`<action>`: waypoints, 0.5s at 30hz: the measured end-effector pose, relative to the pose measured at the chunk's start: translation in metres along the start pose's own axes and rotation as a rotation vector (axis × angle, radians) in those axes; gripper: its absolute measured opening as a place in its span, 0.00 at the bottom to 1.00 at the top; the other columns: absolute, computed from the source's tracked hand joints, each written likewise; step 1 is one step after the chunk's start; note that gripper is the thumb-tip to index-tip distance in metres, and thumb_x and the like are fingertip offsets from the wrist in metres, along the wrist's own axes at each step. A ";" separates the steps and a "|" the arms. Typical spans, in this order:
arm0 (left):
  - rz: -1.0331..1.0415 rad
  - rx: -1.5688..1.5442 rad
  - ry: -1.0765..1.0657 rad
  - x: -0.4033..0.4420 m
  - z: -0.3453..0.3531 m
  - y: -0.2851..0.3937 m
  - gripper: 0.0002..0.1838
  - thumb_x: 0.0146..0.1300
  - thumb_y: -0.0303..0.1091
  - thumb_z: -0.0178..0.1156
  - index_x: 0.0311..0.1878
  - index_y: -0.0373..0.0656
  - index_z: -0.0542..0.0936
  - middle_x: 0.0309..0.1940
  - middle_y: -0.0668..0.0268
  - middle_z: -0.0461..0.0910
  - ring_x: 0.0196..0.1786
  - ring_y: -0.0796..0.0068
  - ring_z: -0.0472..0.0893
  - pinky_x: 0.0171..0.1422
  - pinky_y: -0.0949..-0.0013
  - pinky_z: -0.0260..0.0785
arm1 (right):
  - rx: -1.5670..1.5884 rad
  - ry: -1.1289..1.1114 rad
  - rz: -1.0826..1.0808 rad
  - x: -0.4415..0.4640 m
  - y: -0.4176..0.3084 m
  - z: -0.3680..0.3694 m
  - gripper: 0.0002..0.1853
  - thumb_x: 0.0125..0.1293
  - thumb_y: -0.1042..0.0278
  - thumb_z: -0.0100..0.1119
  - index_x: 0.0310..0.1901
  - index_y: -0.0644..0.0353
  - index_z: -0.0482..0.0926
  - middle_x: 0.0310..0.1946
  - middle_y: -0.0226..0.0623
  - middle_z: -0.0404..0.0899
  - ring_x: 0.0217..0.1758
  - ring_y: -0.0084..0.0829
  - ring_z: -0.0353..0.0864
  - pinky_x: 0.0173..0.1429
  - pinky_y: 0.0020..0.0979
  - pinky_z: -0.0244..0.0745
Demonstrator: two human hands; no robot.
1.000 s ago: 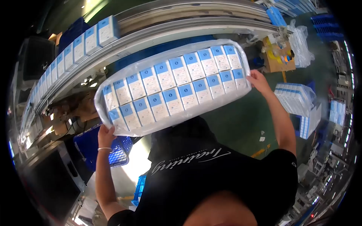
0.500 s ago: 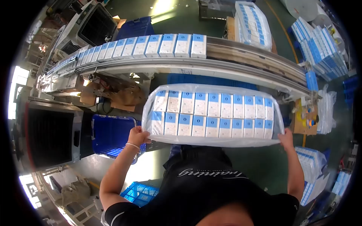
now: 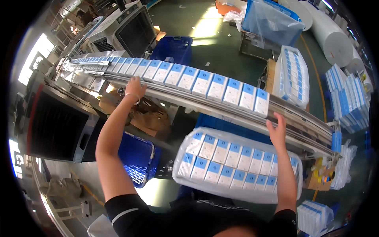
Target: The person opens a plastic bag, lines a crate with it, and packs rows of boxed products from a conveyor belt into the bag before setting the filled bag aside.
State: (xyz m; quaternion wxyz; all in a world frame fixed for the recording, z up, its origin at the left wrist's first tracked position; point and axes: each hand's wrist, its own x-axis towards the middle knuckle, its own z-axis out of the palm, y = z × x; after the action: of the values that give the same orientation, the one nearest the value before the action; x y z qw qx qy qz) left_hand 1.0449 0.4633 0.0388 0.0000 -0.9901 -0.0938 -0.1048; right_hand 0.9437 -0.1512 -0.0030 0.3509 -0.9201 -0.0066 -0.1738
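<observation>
A row of blue-and-white boxes (image 3: 203,83) stands on the conveyor rail (image 3: 213,106) in front of me. My left hand (image 3: 135,89) is at the rail's near edge, beside boxes toward the left of the row; it looks open, fingers slightly bent, and contact cannot be made out. Just off the right end of the row is my right hand (image 3: 277,128), open, its thumb and fingers apart. Below the rail lies a clear plastic bag (image 3: 179,170) filled with two rows of similar boxes (image 3: 227,160). My right forearm passes over its right part.
A blue basket (image 3: 138,158) stands at lower left, another blue crate (image 3: 171,49) behind the rail. At the right are a bagged bundle of boxes (image 3: 294,77), stacked packs (image 3: 343,98) and large white rolls (image 3: 329,37). A dark-fronted machine (image 3: 55,122) is at the left.
Both hands have let go of the bag's edges and moved up to the conveyor rail. The bag of boxes now lies lower in view, as the camera view has shifted and tilted.
</observation>
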 end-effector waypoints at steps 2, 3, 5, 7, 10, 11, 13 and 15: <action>-0.127 -0.006 0.081 0.055 0.020 -0.016 0.29 0.59 0.53 0.59 0.52 0.36 0.73 0.54 0.48 0.73 0.58 0.49 0.72 0.62 0.54 0.65 | -0.091 0.077 0.132 0.042 -0.006 0.042 0.31 0.60 0.57 0.64 0.61 0.62 0.66 0.57 0.53 0.68 0.64 0.50 0.65 0.66 0.42 0.61; -0.253 -0.013 0.153 0.077 0.029 -0.020 0.32 0.59 0.56 0.59 0.55 0.35 0.72 0.56 0.48 0.72 0.59 0.49 0.72 0.64 0.55 0.64 | -0.096 0.088 0.135 0.053 -0.007 0.057 0.31 0.60 0.57 0.64 0.61 0.62 0.66 0.57 0.53 0.68 0.64 0.50 0.65 0.66 0.42 0.61; -0.337 -0.036 0.066 0.103 0.049 -0.021 0.36 0.58 0.59 0.58 0.57 0.35 0.71 0.58 0.49 0.71 0.61 0.50 0.71 0.66 0.56 0.63 | -0.038 0.087 0.350 0.066 -0.005 0.078 0.37 0.58 0.54 0.65 0.62 0.69 0.62 0.57 0.59 0.69 0.62 0.54 0.67 0.65 0.42 0.63; -0.472 0.039 -0.104 0.117 0.050 -0.007 0.48 0.51 0.71 0.57 0.62 0.36 0.70 0.62 0.49 0.69 0.66 0.53 0.68 0.69 0.58 0.60 | -0.102 0.095 0.340 0.069 -0.001 0.078 0.39 0.58 0.53 0.65 0.62 0.72 0.61 0.57 0.60 0.68 0.61 0.55 0.68 0.65 0.42 0.63; -0.375 0.011 -0.303 0.126 0.033 -0.006 0.53 0.47 0.74 0.58 0.63 0.35 0.70 0.62 0.48 0.70 0.67 0.54 0.67 0.69 0.57 0.61 | -0.155 0.084 0.277 0.069 0.026 0.069 0.39 0.58 0.52 0.65 0.62 0.71 0.61 0.56 0.60 0.69 0.60 0.54 0.68 0.64 0.42 0.64; -0.364 -0.042 -0.327 0.135 0.043 -0.016 0.57 0.44 0.73 0.63 0.63 0.29 0.66 0.61 0.45 0.70 0.65 0.53 0.70 0.66 0.59 0.64 | -0.161 0.076 0.210 0.070 0.021 0.061 0.39 0.57 0.52 0.66 0.63 0.69 0.61 0.55 0.59 0.69 0.60 0.54 0.68 0.64 0.42 0.64; -0.311 -0.184 -0.367 0.140 0.053 -0.019 0.58 0.43 0.70 0.66 0.63 0.26 0.64 0.59 0.42 0.71 0.63 0.52 0.72 0.65 0.60 0.66 | -0.188 0.069 0.146 0.072 0.017 0.051 0.36 0.56 0.53 0.67 0.62 0.61 0.65 0.52 0.55 0.71 0.59 0.52 0.68 0.63 0.42 0.64; -0.243 -0.444 -0.313 0.135 0.056 0.002 0.61 0.40 0.62 0.73 0.62 0.19 0.58 0.54 0.36 0.73 0.56 0.50 0.78 0.60 0.63 0.71 | -0.210 0.042 0.139 0.075 0.029 0.037 0.34 0.56 0.53 0.67 0.60 0.60 0.67 0.52 0.54 0.71 0.59 0.51 0.69 0.62 0.42 0.65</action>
State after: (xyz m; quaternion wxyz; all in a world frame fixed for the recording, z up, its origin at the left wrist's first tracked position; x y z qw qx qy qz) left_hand 1.1863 0.4879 0.0125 -0.2434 -0.9516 -0.1851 0.0318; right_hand 1.0297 -0.1571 -0.0233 0.2639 -0.9462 0.0828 -0.1679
